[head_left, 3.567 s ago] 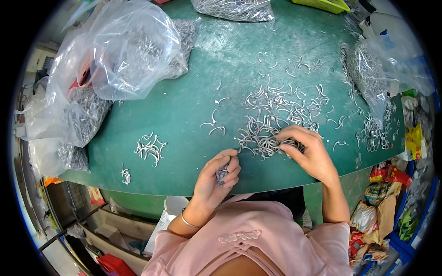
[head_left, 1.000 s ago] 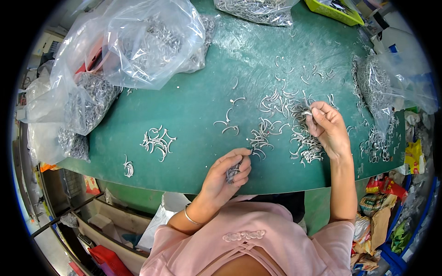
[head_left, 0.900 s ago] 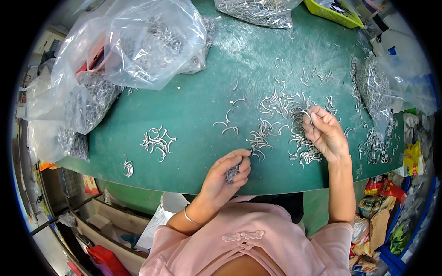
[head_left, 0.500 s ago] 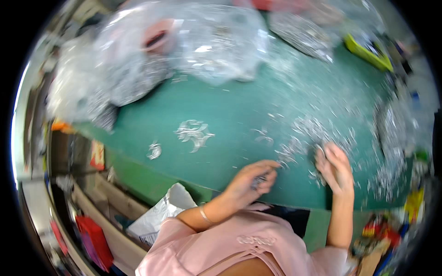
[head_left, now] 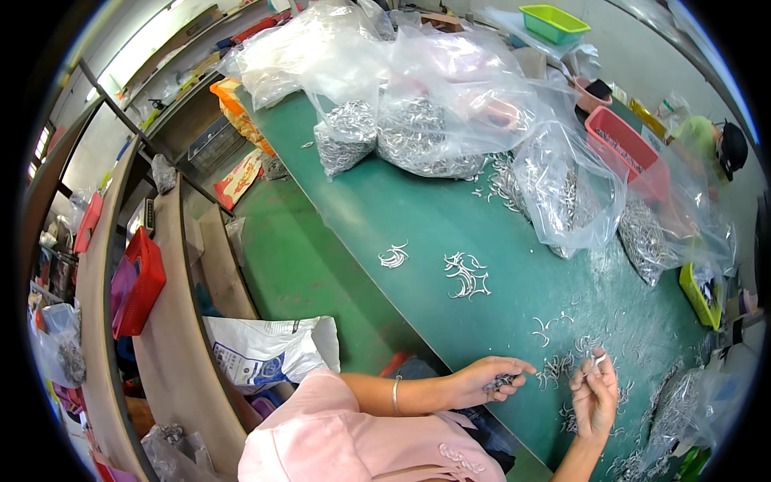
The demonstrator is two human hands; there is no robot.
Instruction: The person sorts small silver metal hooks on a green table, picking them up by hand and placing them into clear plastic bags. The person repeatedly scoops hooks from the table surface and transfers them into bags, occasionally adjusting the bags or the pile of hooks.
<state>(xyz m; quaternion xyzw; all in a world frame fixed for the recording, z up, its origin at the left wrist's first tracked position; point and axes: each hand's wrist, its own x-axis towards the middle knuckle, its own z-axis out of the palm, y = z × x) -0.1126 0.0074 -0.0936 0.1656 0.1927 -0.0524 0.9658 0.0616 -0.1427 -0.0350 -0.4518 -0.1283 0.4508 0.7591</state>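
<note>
Shiny metal hooks (head_left: 467, 275); matt green tabletop (head_left: 418, 213); glossy clear plastic bags (head_left: 450, 96).

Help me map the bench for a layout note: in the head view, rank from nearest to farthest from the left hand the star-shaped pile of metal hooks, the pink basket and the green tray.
From the left hand:
1. Star-shaped pile of metal hooks, on the green table just beyond it.
2. Pink basket, far right, behind clear bags.
3. Green tray, at the far end, top of the view.

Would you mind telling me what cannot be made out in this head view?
- How many metal pieces the left hand holds: curled fingers cover them.
- What the right hand pinches: too small.
- Contents of the green tray: its wall hides them.
</note>
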